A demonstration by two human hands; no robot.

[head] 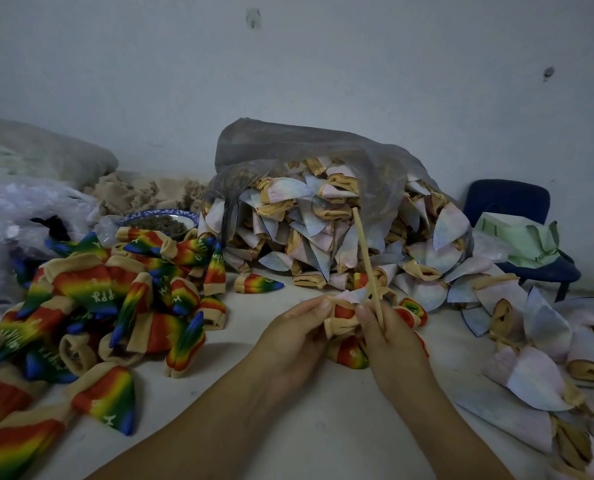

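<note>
Head view: the wooden stick (367,261) runs up and slightly leftward from the right hand (385,332), which grips its lower end. The left hand (299,327) pinches a rainbow sock (344,315) between both hands.

Head view, forward-down, close over hands (344,334)

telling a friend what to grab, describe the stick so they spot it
Find the big grey bag spilling pale socks by the wall. In front rises the thin stick, held by the right hand; it's the only straight, rigid thing among soft fabric.
</note>
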